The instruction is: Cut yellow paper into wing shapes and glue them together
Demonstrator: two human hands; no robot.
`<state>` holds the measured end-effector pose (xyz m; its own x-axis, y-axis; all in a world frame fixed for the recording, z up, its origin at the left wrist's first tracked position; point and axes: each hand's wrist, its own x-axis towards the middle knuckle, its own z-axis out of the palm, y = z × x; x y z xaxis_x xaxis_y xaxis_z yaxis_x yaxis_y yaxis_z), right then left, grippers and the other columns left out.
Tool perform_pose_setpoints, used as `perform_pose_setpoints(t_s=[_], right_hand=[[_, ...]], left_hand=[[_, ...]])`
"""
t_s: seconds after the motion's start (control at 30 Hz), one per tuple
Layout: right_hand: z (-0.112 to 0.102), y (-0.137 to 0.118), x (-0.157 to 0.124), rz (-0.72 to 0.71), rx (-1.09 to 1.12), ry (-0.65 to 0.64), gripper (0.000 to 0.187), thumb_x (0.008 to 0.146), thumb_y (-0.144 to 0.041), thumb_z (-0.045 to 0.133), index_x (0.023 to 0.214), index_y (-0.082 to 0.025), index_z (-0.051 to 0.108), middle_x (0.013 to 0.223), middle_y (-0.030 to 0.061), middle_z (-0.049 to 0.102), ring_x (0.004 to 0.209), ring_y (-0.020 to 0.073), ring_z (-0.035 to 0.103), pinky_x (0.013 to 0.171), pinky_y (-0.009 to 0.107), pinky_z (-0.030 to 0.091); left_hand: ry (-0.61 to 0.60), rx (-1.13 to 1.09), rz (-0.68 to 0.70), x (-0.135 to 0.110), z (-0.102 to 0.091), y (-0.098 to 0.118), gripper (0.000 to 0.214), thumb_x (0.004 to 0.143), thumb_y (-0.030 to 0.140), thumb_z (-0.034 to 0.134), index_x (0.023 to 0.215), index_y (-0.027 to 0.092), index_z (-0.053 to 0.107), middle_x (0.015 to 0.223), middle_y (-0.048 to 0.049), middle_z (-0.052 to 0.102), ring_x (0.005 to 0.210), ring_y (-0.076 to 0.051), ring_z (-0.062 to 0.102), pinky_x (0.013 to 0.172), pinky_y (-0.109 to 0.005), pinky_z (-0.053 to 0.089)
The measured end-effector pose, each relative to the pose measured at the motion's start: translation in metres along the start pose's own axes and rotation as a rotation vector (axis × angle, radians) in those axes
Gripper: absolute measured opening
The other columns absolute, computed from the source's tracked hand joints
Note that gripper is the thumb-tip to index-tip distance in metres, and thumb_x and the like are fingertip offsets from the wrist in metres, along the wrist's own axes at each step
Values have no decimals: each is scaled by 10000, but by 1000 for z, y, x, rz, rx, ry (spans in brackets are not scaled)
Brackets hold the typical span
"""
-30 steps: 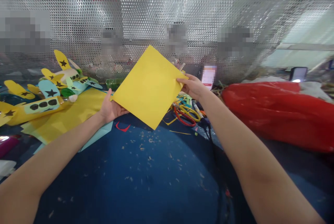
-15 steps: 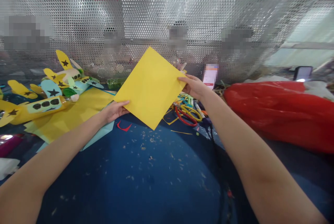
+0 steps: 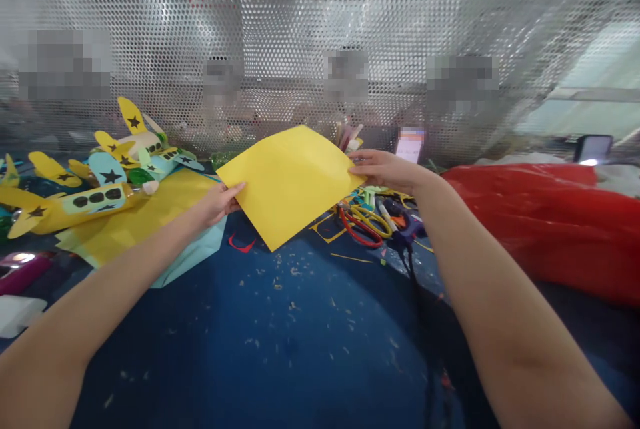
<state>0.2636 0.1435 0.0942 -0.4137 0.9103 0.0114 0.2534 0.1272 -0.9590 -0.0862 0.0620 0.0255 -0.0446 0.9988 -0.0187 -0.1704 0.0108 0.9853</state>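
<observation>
I hold a square sheet of yellow paper (image 3: 290, 182) in the air over a blue table (image 3: 280, 336), one corner pointing down. My left hand (image 3: 217, 204) pinches its left corner. Its right corner is gripped by my right hand (image 3: 385, 169), thumb on top. The sheet lies tilted, almost flat. Under its right side lie scissors (image 3: 363, 222) with red and yellow handles among pens.
Paper planes (image 3: 95, 182) with black stars sit at the left on yellow and pale blue sheets (image 3: 145, 222). A red plastic bag (image 3: 545, 222) fills the right side. A perforated metal screen (image 3: 320, 42) stands behind, with people beyond it. Paper scraps dot the table.
The yellow sheet has tipped from nearly upright to almost flat and come lower. My left hand shifted from behind the sheet to pinching its corner.
</observation>
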Motion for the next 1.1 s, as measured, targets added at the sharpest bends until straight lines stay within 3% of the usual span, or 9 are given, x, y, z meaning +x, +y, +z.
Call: perform_pose_setpoints(t_s=[0.1,0.23,0.3,0.43,0.57,0.67,0.73,0.87,1.1], right_hand=[[1,-12,-10,-35,-204,-73,728,707,-265,748,1360,-324,432,916,16,656,791,172,649,630,282,570],[12,-29,-22,-83,-608,-371,482,737,-407,698,1197,-286,625,1103,55,639,957,236,619,754,328,533],[25,-33,-30,-66,-764,-526,412,747,-470,663,1096,-255,703,1066,59,665,962,254,618,790,336,506],[51,-26,-62,115,-812,-750,605,731,-498,655,1250,-188,629,915,77,717,817,244,661,680,313,504],[64,-1,-102,103,-787,-602,620,735,-449,650,1305,-211,587,1183,85,661,898,244,673,730,300,541],[68,21,-117,-81,-878,-427,541,769,-457,627,1270,-252,609,1191,80,646,978,268,648,847,378,527],[69,33,-119,-161,-914,-389,576,741,-510,660,1252,-248,616,1140,101,648,957,279,644,840,414,530],[71,46,-113,-286,-939,-331,620,685,-571,704,1205,-239,638,1049,116,627,909,283,629,801,446,535],[75,47,-114,-597,-996,-208,330,808,-454,622,1035,-234,718,1067,130,595,982,271,591,879,454,482]], left_hand=[[-65,119,67,-2,-8,14,351,774,297,710,1094,169,646,1211,-125,662,1098,-265,630,898,-393,545],[-189,224,67,-14,-20,30,572,695,334,771,1205,167,575,1232,-149,639,1082,-283,633,926,-426,510],[-156,336,47,-22,-28,32,709,706,325,754,1332,186,451,1103,-135,684,947,-266,677,838,-431,538],[27,846,159,-46,-34,28,855,738,292,699,1462,222,250,1013,-94,651,773,-215,660,765,-425,536],[83,1319,528,-81,-17,19,636,759,326,675,1356,287,459,1358,-112,448,1227,-313,460,1026,-519,372],[-334,1360,592,-106,4,10,417,804,466,632,1147,230,630,1241,-105,552,1215,-285,470,1047,-451,372],[-503,1333,542,-117,14,3,513,786,562,621,1165,216,617,1204,-112,591,1161,-278,518,1004,-425,418],[-471,1358,544,-121,21,-12,458,835,519,579,1153,189,599,1204,-129,602,1118,-272,550,945,-401,449],[-429,1338,647,-113,17,-20,292,914,422,506,948,177,661,1048,-92,679,984,-226,604,856,-343,465]])
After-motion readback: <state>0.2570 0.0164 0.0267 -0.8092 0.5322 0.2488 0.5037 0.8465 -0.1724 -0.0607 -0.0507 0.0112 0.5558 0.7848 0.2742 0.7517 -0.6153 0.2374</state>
